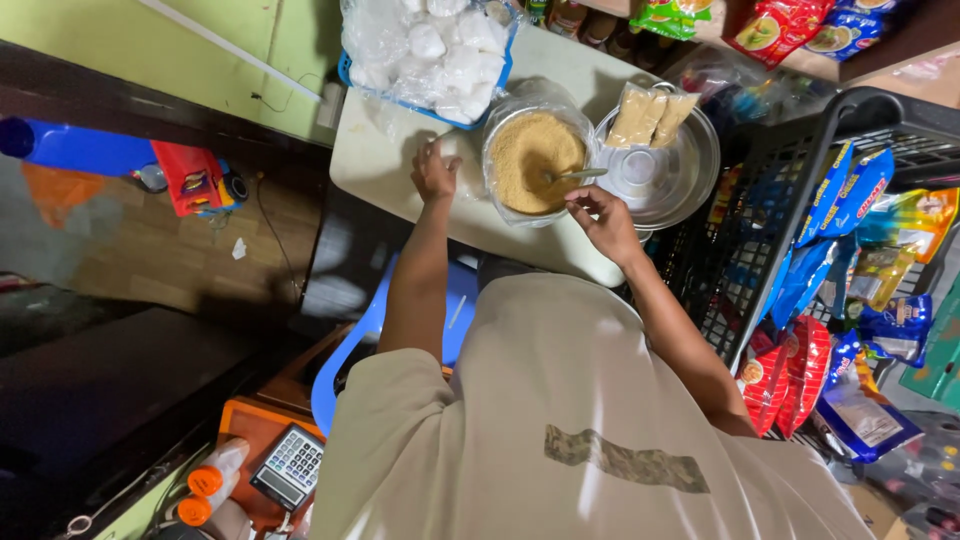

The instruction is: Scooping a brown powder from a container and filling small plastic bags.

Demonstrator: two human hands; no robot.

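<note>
I pinch the metal spoon (577, 175) with my right hand (605, 220) over the bag of brown sugar (530, 160) on the table (375, 160); my left hand (435, 172), fingers curled, rests beside it. A jolt could tip the soft bag and spill sugar.

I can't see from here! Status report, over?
Left hand flat on table. Right hand holds spoon in brown sugar bowl. Nothing in the way, over.
</note>
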